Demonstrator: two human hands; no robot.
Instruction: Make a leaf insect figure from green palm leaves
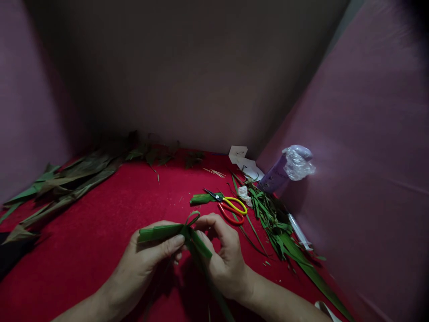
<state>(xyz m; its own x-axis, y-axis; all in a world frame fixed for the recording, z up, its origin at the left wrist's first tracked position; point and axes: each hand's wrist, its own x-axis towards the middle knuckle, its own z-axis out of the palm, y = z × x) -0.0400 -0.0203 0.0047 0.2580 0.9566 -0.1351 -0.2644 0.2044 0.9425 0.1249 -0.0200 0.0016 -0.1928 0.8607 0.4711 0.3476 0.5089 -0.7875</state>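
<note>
The left hand (pixel 147 259) grips a folded green leaf strip (pixel 161 232). Its thumb lies flat along the strip's lower edge and the fingers are curled behind it, so the hand is clamped on the strip. The strip runs level, from just past the left knuckles to the point where both hands meet.

The right hand (pixel 223 255) is closed on the same leaf. Its fingertips pinch the material at the meeting point, just beside the left thumb tip. A thin loop (pixel 192 218) of leaf rises directly above that pinch. A second band of the leaf runs down from the pinch, crosses the right palm and continues toward the person between the two wrists.

Both hands work above a red cloth (pixel 110 223), close together and touching through the leaf.

Scissors (pixel 228 206) with one yellow and one red handle lie on the cloth just beyond the right hand, blades pointing toward a short rolled leaf piece (pixel 200 199). To the outer side of the right hand lies a pile of leaf trimmings (pixel 271 219). Beyond that pile, a purple bottle (pixel 276 175) with a plastic wrap (pixel 297 163) over its top leans against the pink wall. White paper scraps (pixel 243 161) lie beside it.

Well away from the left hand, on its outer side, a heap of long, darker leaves (pixel 67 179) stretches along the far edge of the cloth.
</note>
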